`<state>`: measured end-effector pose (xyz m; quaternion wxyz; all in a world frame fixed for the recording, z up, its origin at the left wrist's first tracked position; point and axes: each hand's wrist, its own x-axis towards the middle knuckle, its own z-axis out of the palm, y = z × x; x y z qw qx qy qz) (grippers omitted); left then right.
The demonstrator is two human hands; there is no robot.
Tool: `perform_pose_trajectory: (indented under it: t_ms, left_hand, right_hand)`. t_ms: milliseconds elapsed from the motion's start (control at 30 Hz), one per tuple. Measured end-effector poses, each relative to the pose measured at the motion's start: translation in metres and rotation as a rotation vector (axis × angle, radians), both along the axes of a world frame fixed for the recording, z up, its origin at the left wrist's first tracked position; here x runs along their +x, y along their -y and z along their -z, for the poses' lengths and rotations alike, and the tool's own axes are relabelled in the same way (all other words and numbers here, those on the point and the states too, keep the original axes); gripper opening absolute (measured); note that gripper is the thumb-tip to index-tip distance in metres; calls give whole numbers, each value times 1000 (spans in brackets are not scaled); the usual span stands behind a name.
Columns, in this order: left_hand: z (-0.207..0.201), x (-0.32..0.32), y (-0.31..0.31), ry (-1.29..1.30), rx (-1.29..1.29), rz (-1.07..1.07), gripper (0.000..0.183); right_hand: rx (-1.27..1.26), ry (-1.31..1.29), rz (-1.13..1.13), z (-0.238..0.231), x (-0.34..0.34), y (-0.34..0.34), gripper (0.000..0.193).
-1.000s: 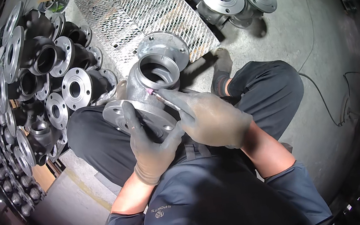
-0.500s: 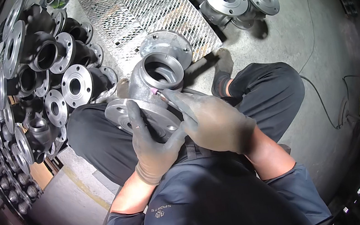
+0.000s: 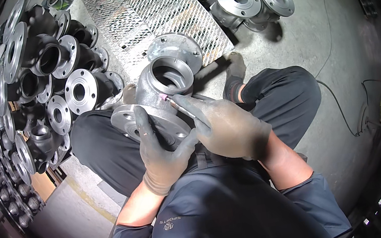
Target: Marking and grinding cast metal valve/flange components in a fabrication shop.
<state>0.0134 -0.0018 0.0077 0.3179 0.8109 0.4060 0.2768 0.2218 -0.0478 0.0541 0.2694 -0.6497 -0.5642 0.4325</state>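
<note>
The grey flanged metal casting (image 3: 145, 90) looks matt and grainy (its near round grey flange (image 3: 163, 115) smoother), the silvery diamond-patterned metal plate (image 3: 160, 8) rough and glossy.

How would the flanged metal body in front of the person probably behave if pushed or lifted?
The flanged metal body is probably heavy for its size, judging by its thick flanges. It should feel stiff, as its walls look like solid metal. Its round flange edges might let it roll, though its underside is hidden.
</note>
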Motion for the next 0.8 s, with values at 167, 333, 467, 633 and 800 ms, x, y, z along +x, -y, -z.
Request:
perform_pose_trajectory:
  t_ms: [167,333,467,633,800]
  left_hand:
    - [3,-1,0,-12,31,14,130]
    - [1,0,1,23,-66,-1,131]
    - [1,0,-1,-46,65,25,133]
    - [8,-3,2,28,-48,6,134]
    - [1,2,-1,1,65,27,133]
  right_hand:
    - [75,-5,-1,11,1,3,59]
    - [158,30,11,12,-2,3,61]
    - [77,30,-32,5,2,3,61]
    - [9,41,-14,-5,0,-1,61]
    - [38,82,-47,-9,3,0,61]
